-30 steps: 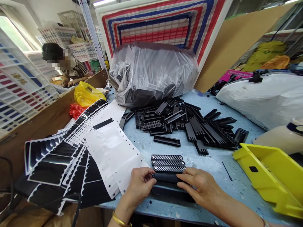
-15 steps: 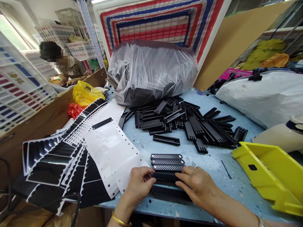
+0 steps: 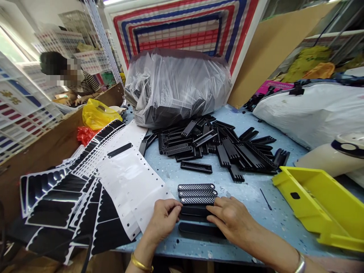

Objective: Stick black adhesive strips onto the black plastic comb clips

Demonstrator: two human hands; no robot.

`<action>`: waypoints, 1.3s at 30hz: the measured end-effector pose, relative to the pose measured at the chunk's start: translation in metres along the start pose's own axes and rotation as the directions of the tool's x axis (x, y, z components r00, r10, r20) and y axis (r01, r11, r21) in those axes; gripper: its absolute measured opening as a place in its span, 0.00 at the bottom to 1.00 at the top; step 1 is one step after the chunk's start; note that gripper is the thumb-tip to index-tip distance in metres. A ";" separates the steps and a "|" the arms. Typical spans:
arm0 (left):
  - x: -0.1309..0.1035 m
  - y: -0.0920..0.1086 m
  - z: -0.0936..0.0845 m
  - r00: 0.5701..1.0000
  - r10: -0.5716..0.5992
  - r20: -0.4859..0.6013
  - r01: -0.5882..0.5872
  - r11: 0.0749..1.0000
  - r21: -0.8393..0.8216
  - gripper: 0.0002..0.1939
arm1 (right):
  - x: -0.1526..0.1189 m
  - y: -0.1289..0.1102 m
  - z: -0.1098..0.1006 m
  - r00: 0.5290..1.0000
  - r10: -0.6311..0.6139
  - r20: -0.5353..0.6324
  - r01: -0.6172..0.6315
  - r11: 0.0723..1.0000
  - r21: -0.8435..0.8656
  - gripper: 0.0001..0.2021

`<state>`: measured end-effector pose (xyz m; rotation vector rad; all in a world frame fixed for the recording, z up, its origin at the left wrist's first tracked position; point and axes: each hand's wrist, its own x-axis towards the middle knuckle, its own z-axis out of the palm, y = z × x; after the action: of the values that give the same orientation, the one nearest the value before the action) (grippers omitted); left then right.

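My left hand [image 3: 166, 217] is closed, its thumb and fingertips pinched at the left end of a smooth black strip [image 3: 194, 211]. At that strip's right end, my right hand [image 3: 227, 216] has its fingers pressed together on it. Just beyond lie several patterned black pieces [image 3: 197, 193], side by side in a short stack on the blue table. Nearer the table's front edge sits another smooth black piece [image 3: 199, 229], its right end partly hidden by my right hand. A single black piece [image 3: 196, 167] lies farther back.
White backing sheets [image 3: 127, 178] and black sticker sheets [image 3: 51, 208] spread at left. Black parts [image 3: 227, 148] are heaped behind, before a plastic-wrapped bundle [image 3: 182, 87]. A yellow bin [image 3: 318, 201] stands right, near a thin dark stick [image 3: 265, 199]. A person [image 3: 82, 81] sits back left.
The view has shifted slightly, so most things appear a little farther left. Both hands stay at the black strip's ends, and a wider gap shows between it and the nearest piece.
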<state>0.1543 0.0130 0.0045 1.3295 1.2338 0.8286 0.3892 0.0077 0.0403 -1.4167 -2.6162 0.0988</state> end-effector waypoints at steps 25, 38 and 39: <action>-0.005 -0.010 0.000 0.927 0.372 -0.053 -0.342 0.894 0.291 0.11 | -0.005 0.005 0.008 0.990 -0.054 -0.128 0.065 0.994 0.083 0.07; -0.007 -0.010 -0.010 0.836 0.544 0.066 -0.514 0.738 0.438 0.14 | -0.005 0.006 0.011 0.994 -0.040 -0.106 0.049 0.995 0.082 0.07; -0.007 -0.009 -0.010 0.832 0.550 0.074 -0.520 0.727 0.448 0.14 | -0.005 0.007 0.011 0.995 -0.036 -0.097 0.044 0.995 0.086 0.07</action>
<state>0.1414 0.0078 -0.0014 2.1265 1.1379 1.0258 0.3957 0.0072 0.0278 -1.3063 -2.5284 0.1363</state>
